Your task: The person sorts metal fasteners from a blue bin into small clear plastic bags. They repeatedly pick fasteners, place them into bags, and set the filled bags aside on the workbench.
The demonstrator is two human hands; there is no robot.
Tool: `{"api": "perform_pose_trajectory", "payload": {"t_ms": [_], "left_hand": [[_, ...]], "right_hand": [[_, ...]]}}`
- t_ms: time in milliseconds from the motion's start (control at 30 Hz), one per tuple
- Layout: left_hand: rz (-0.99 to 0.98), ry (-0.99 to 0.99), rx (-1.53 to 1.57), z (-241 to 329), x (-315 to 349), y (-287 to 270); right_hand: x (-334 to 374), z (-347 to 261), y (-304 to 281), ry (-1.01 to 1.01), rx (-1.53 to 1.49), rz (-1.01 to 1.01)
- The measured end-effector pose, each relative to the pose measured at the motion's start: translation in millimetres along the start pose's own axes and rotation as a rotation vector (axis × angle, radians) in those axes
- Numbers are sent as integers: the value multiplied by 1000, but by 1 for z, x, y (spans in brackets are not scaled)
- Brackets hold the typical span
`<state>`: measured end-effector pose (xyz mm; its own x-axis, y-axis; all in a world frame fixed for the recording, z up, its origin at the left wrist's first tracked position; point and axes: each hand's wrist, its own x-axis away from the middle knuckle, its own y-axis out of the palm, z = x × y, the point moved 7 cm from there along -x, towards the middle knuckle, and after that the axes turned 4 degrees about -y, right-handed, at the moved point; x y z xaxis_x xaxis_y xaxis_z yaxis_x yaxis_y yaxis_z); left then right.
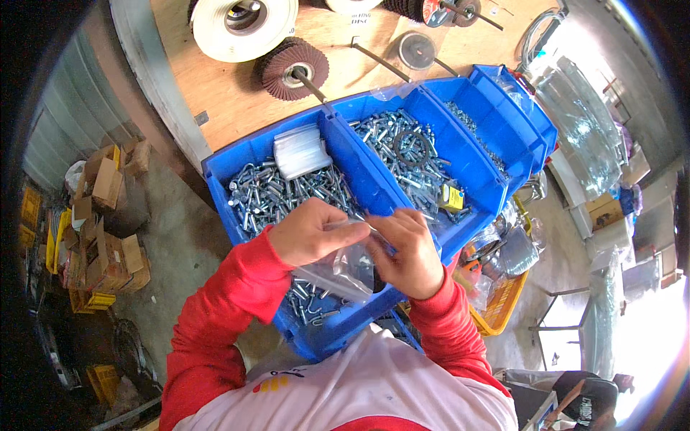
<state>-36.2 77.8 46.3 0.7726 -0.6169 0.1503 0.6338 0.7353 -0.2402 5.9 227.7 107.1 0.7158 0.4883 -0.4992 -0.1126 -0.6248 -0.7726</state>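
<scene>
A clear plastic zip bag (pixel 341 276) hangs between my hands over the left blue bin (pixel 215 188). My left hand (pixel 310 231) is closed, pinching the bag's upper edge between thumb and fingers. Close beside it, my right hand (pixel 408 251) is closed too, its fingertips at the same edge near the bag's corner. Beneath them lie many loose metal bolts (pixel 251 197), some hook-shaped. A stack of clear plastic bags (pixel 302 151) rests on the bolts at the bin's far end. I cannot make out the bag's contents.
The middle blue bin holds bolts, a dark ring (pixel 411 147) and a small yellow box (pixel 451 197). More blue bins (pixel 514 108) stand to the right. Abrasive discs (pixel 295 68) hang on pegs from a wooden board. Cardboard boxes (pixel 108 251) and a yellow crate (pixel 503 312) sit lower down.
</scene>
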Motion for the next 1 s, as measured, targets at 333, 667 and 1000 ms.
{"api": "perform_pose_trajectory", "payload": {"t_ms": [333, 667, 1000], "left_hand": [[35, 159, 669, -19, 51, 36], [362, 37, 593, -30, 59, 31], [393, -24, 464, -19, 69, 39]], "right_hand": [[59, 47, 23, 645, -500, 350], [62, 43, 30, 643, -589, 463], [57, -39, 28, 154, -309, 142]]}}
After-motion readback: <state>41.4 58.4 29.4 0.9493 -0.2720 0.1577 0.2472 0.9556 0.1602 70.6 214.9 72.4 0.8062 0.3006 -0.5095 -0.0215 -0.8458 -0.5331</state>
